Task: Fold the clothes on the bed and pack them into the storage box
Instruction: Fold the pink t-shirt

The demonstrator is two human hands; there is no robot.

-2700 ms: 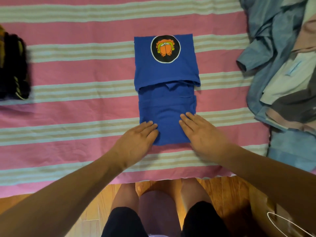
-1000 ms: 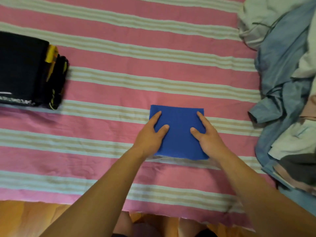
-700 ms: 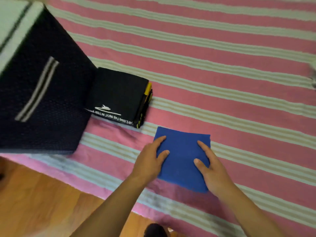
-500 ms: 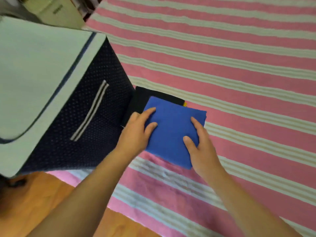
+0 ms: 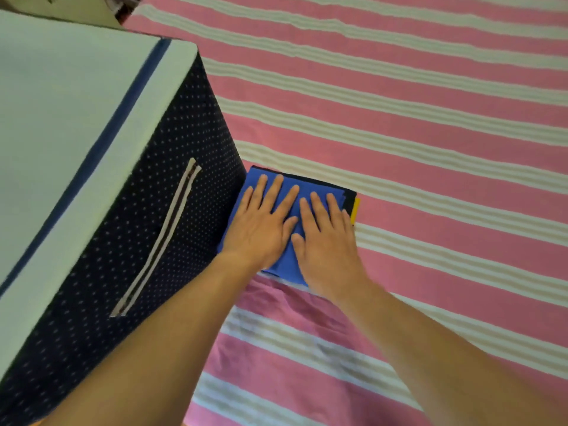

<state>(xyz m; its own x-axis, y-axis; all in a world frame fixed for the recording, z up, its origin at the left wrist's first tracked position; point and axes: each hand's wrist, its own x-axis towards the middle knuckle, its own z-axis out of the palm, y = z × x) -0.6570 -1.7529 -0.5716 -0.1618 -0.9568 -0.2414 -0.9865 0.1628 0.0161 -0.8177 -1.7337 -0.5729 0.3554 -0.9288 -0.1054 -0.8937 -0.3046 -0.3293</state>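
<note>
Folded blue garment [image 5: 284, 265]: lies under both palms, on top of a black folded garment [image 5: 349, 200] with a yellow edge; left hand [image 5: 261, 227] flat, fingers straight and spread, pressing its left half; right hand [image 5: 327, 241] flat likewise, pressing its right half, thumbs nearly meeting; storage box [image 5: 147, 210], dark with white dots, pale lid, zip on its side, just left of the left hand, touching the stack; pink striped bedsheet [image 5: 430, 149] beyond and right of the hands.

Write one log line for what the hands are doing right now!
step: stacking | left hand: flat on blue shirt | right hand: flat on blue shirt | shirt: atop black clothes beside box | not packed yet
</note>
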